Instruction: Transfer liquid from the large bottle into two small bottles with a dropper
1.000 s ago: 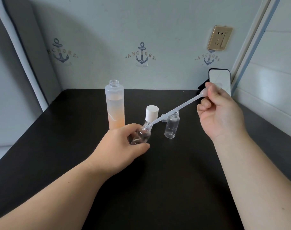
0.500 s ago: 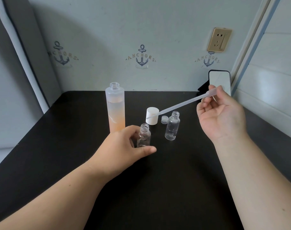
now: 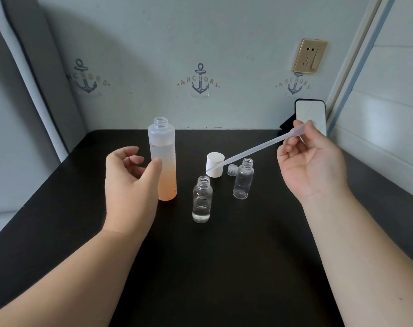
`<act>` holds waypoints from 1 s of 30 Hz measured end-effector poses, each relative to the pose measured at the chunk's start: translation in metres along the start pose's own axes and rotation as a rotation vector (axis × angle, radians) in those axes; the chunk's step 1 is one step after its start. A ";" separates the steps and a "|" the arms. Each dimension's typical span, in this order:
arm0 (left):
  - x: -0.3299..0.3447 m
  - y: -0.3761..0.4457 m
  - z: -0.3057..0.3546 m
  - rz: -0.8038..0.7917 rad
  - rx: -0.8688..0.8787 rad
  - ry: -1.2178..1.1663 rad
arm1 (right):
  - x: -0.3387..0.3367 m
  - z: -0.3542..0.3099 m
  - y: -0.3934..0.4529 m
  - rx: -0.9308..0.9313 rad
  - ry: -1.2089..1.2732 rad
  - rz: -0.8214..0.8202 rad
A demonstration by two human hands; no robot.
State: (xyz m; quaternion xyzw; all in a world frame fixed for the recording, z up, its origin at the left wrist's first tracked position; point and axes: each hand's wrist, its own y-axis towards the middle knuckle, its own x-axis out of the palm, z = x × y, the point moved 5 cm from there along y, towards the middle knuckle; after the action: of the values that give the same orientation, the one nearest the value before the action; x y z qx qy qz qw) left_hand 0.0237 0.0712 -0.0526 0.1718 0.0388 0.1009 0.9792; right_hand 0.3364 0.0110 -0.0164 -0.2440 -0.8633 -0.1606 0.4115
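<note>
The fingers (image 3: 305, 134) of the right hand (image 3: 312, 165) pinch the bulb end of a clear plastic dropper (image 3: 250, 151), which slants down and to the left, its tip hanging in front of a white cap (image 3: 214, 165). The fingers (image 3: 130, 151) of the left hand (image 3: 130, 178) are loosely curled and hold nothing; the thumb lies against, or just in front of, the side of the large bottle (image 3: 163, 161), and which of the two cannot be told.

Nearest on the black bench (image 3: 200, 267) stands a small clear bottle (image 3: 202, 200), open and upright, with a shallow layer of clear liquid at its bottom, between the two hands and apart from both. A little farther back and to the right stands a second small clear bottle (image 3: 243, 179), also open, below the dropper's stem. Just beside it lies a small clear cap (image 3: 232, 169), and the white cap stands to the left of that.

The large bottle is frosted, open at the neck, and shades to orange toward its base. At the far right corner a phone (image 3: 311, 114) leans by the wall, under a gold wall socket (image 3: 309, 56).
</note>
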 end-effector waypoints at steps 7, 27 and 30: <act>0.021 0.002 -0.017 -0.252 -0.065 0.137 | 0.002 0.002 0.000 0.004 -0.016 -0.027; 0.022 -0.007 0.000 -0.310 0.102 0.260 | 0.003 -0.001 0.001 -0.081 -0.083 -0.111; 0.019 -0.004 -0.003 -0.273 0.118 0.281 | 0.002 -0.003 0.002 -0.098 -0.100 -0.096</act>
State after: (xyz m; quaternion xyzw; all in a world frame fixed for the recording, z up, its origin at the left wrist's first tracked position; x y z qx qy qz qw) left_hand 0.0428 0.0720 -0.0576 0.2062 0.2036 -0.0122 0.9570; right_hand 0.3381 0.0116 -0.0133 -0.2301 -0.8847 -0.2095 0.3472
